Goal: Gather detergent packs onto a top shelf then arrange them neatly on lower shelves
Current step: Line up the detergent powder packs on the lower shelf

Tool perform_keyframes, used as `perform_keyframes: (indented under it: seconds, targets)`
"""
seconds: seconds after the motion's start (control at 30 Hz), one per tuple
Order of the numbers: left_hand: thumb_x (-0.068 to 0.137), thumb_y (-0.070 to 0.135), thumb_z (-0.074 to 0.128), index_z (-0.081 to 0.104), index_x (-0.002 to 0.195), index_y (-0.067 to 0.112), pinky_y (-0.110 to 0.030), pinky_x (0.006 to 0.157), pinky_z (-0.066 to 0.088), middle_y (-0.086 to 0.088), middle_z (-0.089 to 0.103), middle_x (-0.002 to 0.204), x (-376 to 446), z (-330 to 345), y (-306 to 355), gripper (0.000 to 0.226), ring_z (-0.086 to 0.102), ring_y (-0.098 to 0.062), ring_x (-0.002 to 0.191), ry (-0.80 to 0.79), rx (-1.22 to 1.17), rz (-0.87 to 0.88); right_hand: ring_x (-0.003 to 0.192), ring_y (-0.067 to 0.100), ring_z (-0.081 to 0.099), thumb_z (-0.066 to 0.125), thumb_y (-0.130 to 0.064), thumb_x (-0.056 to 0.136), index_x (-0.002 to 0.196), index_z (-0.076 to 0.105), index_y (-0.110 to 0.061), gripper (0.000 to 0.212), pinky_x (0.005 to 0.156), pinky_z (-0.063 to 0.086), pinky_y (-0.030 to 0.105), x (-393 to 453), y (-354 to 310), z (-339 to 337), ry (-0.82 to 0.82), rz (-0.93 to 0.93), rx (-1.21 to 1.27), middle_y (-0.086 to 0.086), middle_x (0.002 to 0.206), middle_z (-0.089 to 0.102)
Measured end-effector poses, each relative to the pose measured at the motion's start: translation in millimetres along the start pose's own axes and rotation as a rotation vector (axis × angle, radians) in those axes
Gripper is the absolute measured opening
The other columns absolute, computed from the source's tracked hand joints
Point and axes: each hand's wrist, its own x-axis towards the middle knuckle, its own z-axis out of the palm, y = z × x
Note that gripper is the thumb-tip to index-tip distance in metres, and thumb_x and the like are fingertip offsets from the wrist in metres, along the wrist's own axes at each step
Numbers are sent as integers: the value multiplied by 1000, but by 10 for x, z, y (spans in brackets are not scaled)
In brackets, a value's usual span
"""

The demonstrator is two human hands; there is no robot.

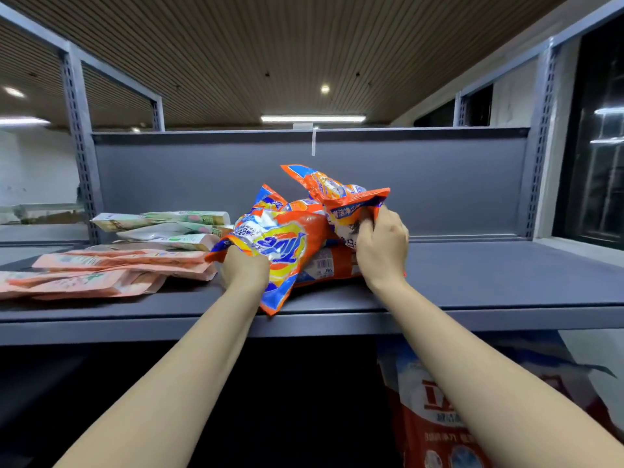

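Observation:
Both my arms reach up to the grey top shelf. My left hand grips the lower edge of an orange, blue and yellow detergent pack, which hangs partly over the shelf's front edge. My right hand grips a second orange pack, crumpled and lifted above the pile. Another orange pack lies flat under them, its barcode showing.
Flat pink packs and pale green packs lie stacked on the shelf's left part. A grey back panel closes the shelf behind. On a lower shelf at the right stands a red and blue bag. Upright posts flank both sides.

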Motion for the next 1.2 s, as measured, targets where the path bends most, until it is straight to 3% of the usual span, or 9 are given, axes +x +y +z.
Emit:
perform_keyframes:
  seconds: [0.13,0.33,0.43,0.57,0.67,0.77,0.87,1.03,1.2]
  targets:
    - [82,7,46,64,112,21,-34,85,42,-10,65,112,-54,-278,106,37,55,-36,102,156,63,211,84,43,56,41,-16,97,113,56,-5,25,66,32,39,71,-31,-135,161,75,41,20,85,65]
    - [68,0,42,63,112,42,-36,97,28,-7,64,97,-163,-565,405,65,50,-29,101,250,161,584,88,43,61,39,-30,101,125,55,-4,39,69,39,39,220,-150,-306,394,131,112,19,99,70]
    - [70,-4,45,62,119,37,-43,108,21,-7,62,98,-244,-424,515,66,47,-24,105,213,227,718,94,38,62,38,-30,101,122,56,-5,37,72,39,36,335,-112,-445,431,212,187,14,104,69]
    - [68,-9,44,62,123,26,-42,103,21,-6,58,91,-297,-196,543,68,46,-27,99,250,243,852,85,18,65,39,-31,101,111,57,-8,31,73,49,28,424,40,-650,411,250,326,5,98,67]
    - [66,-10,43,58,125,25,-40,96,23,-8,62,96,-174,-141,635,70,44,-30,101,317,245,804,68,-5,58,41,-30,101,104,57,-11,25,56,41,4,445,186,-693,391,296,392,-5,89,61]
    - [64,-9,41,50,129,22,-42,94,23,-11,56,99,-104,-43,697,73,40,-33,102,372,234,768,68,-2,61,41,-32,101,95,53,-16,20,56,46,9,481,268,-676,358,344,431,-8,84,60]
    - [69,-7,42,46,131,18,-45,103,20,-14,50,104,-99,116,629,67,38,-34,106,359,306,792,60,-14,55,43,-26,100,84,50,-17,20,46,36,4,542,313,-590,288,291,363,-13,71,54]
    - [82,28,59,37,140,15,-49,110,15,-13,39,132,4,244,266,63,29,-32,128,231,418,606,76,21,58,43,-29,96,82,52,-21,19,69,46,36,369,547,-333,117,312,217,-8,70,58]
    - [73,56,69,29,139,7,-44,99,33,-17,39,141,162,48,-23,92,38,-35,128,103,185,189,85,28,60,44,-46,91,102,54,-22,28,69,38,33,274,580,-251,101,287,48,-2,86,67]
